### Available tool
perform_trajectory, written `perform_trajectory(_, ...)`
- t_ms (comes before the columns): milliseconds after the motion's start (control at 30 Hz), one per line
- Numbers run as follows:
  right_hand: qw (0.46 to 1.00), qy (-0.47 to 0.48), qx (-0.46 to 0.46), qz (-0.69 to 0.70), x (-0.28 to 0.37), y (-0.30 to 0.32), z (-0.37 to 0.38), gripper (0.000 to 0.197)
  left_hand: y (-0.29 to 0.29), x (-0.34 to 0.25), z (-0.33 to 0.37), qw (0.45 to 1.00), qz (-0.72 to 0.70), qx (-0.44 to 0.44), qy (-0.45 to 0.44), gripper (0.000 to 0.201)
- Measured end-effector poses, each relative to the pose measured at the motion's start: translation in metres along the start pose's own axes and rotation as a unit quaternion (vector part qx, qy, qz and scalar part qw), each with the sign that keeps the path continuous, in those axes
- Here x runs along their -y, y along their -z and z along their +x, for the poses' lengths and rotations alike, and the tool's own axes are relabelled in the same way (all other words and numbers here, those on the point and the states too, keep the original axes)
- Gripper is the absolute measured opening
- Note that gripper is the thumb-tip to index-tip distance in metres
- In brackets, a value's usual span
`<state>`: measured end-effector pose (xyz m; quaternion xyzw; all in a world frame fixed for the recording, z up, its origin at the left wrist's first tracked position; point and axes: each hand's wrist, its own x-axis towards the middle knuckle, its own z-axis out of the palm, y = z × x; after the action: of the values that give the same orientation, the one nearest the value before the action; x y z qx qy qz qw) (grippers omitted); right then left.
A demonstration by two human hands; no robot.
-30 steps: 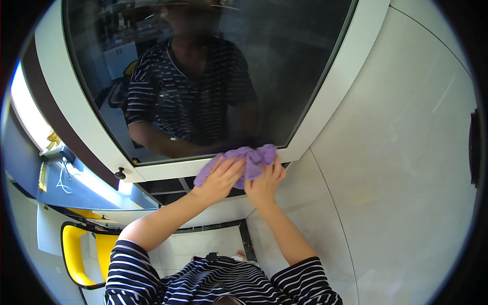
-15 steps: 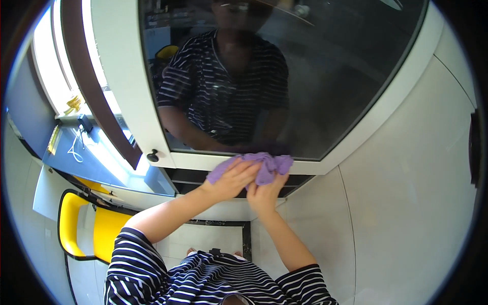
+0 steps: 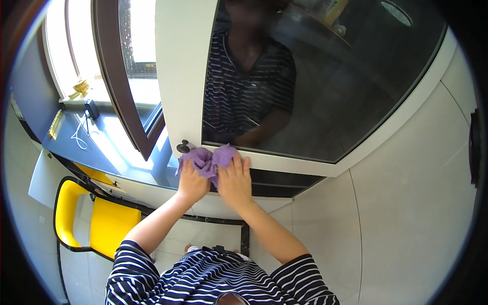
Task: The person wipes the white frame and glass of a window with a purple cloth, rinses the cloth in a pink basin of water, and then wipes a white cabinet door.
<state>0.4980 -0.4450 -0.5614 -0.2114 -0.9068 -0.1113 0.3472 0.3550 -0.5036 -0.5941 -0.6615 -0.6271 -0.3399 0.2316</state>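
A crumpled purple cloth (image 3: 202, 161) lies against the lower left corner of a white cabinet door frame (image 3: 284, 160), just below and beside a black knob (image 3: 183, 147). My left hand (image 3: 193, 184) grips the cloth's left part, its fingertips partly hidden in the folds. Beside it, my right hand (image 3: 234, 182) presses the right part against the frame with long fingers and the thumb out to the right. Above both hands, the dark glass pane (image 3: 345, 86) reflects a person in a striped top.
A brown-framed window sash (image 3: 124, 76) stands open at the left, over a dark countertop (image 3: 101, 147) with a white cable (image 3: 79, 137). A yellow chair (image 3: 114, 226) stands at the lower left. Dark shelf space (image 3: 284, 183) lies under the door.
Both hands have slid the cloth left along the bottom of the door frame to the knob. They are now side by side, a little farther apart. The view has shifted too.
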Motion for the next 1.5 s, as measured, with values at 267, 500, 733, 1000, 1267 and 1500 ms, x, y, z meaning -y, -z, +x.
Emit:
perform_trajectory(267, 0.995, -0.051, 0.001, -0.088, -0.036, -0.008, -0.059, 0.024, -0.009, -0.021, 0.006, 0.991, 0.025, 0.043, -0.123, 0.025)
perform_trajectory(500, 1.0, -0.019, 0.023, 0.0, 0.03, -0.026, -0.002, 0.021, 0.0, 0.04, -0.028, 0.998, 0.067, -0.015, -0.013, 0.039)
perform_trajectory(733, 0.998, -0.044, 0.033, 0.007, 0.042, -0.021, 0.015, 0.036, 0.023, 0.055, -0.001, 0.998, 0.051, -0.036, 0.003, 0.033)
perform_trajectory(1000, 0.995, -0.079, -0.033, 0.053, 0.047, -0.005, 0.044, 0.04, 0.034, 0.053, 0.005, 0.997, -0.044, -0.058, 0.02, 0.041)
perform_trajectory(1267, 0.999, 0.0, 0.023, -0.039, 0.028, -0.022, 0.002, 0.037, 0.029, 0.086, -0.016, 0.994, 0.063, 0.016, -0.093, 0.05)
perform_trajectory(1500, 0.995, -0.089, -0.012, 0.032, 0.057, -0.017, 0.017, 0.039, 0.089, 0.096, 0.04, 0.985, 0.03, -0.002, -0.167, 0.038)
